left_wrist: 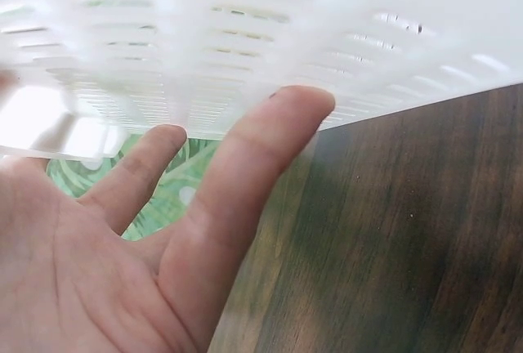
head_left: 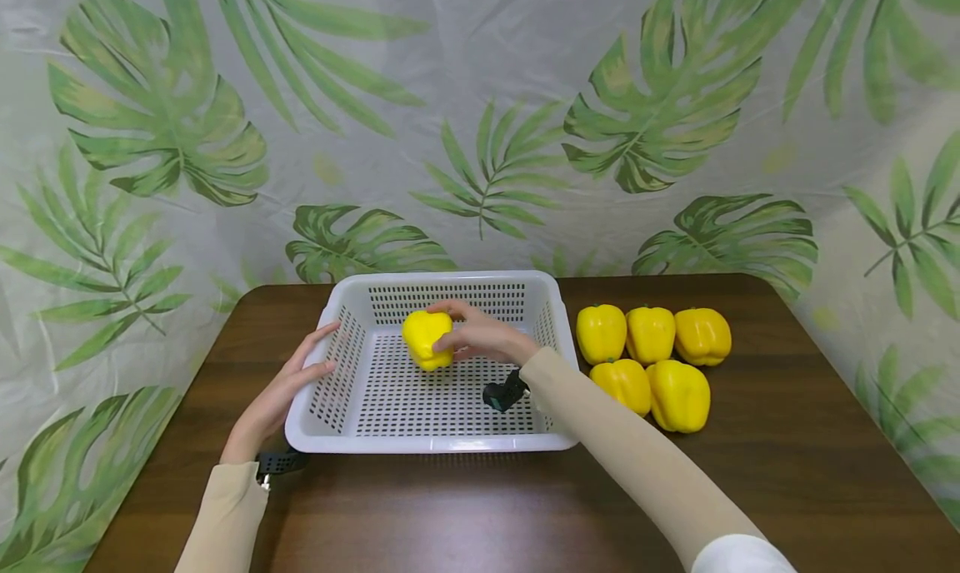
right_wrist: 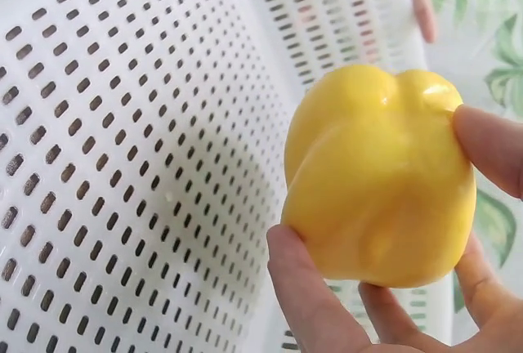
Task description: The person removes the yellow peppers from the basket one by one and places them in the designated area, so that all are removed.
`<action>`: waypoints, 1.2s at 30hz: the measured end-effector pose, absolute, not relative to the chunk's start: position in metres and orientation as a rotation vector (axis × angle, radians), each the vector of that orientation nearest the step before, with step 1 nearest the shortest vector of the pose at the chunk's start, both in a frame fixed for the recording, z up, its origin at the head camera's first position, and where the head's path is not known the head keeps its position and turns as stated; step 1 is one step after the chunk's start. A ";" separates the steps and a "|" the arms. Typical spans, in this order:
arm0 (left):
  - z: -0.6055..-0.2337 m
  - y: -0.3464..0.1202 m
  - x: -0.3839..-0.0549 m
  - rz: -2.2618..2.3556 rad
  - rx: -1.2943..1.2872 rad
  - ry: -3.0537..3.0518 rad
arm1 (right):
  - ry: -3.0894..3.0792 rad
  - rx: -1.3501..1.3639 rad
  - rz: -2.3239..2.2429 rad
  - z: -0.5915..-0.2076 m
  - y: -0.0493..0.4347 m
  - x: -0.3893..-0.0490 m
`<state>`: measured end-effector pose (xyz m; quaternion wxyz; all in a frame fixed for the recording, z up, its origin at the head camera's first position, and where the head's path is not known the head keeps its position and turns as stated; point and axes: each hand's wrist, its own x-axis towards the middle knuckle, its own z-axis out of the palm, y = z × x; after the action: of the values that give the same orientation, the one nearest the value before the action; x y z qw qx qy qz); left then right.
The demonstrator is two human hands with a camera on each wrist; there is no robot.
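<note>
Inside the white perforated plastic basket point(head_left: 442, 445), my right hand point(head_left: 480, 336) grips a yellow bell pepper point(head_left: 424, 340) between thumb and fingertips. In the right wrist view the pepper point(right_wrist: 380, 181) is held just off the perforated floor, its lobed end facing the camera. At the basket's left side, my left hand point(head_left: 281, 390) rests with spread, fairly straight fingers on the rim. The left wrist view has its thumb point(left_wrist: 270, 136) and another finger point(left_wrist: 143, 173) against the outer wall. Several more yellow bell peppers point(head_left: 651, 335) sit on the table right of the basket.
The basket stands on a dark brown wooden table point(head_left: 795, 440), near its back edge. A grey curtain point(head_left: 487, 73) with green leaf print hangs behind the table. A black wrist camera point(head_left: 504, 391) on the right wrist overlaps the basket floor.
</note>
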<state>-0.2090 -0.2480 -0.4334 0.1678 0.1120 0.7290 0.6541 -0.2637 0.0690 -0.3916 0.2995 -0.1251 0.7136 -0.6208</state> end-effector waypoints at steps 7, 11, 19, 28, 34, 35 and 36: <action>-0.433 -0.248 -0.209 1.850 0.317 2.093 | 1.939 -0.362 -1.659 -0.381 0.080 -0.258; -0.434 -0.248 -0.209 1.851 0.312 2.093 | 1.944 -0.380 -1.663 -0.376 0.086 -0.255; -0.434 -0.248 -0.209 1.853 0.312 2.093 | 1.934 -0.409 -1.688 -0.371 0.100 -0.249; -0.433 -0.247 -0.210 1.851 0.313 2.095 | 1.952 -0.411 -1.704 -0.367 0.119 -0.243; -0.434 -0.247 -0.210 1.854 0.318 2.089 | 1.957 -0.383 -1.704 -0.367 0.130 -0.241; -0.434 -0.247 -0.210 1.854 0.318 2.088 | 1.957 -0.380 -1.705 -0.366 0.132 -0.240; -0.434 -0.247 -0.209 1.854 0.318 2.088 | 1.958 -0.377 -1.705 -0.365 0.133 -0.240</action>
<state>-0.2094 -0.2475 -0.4339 0.1646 0.1116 0.7328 0.6508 -0.2396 0.1331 -0.3654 0.2562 -0.1389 0.7214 -0.6282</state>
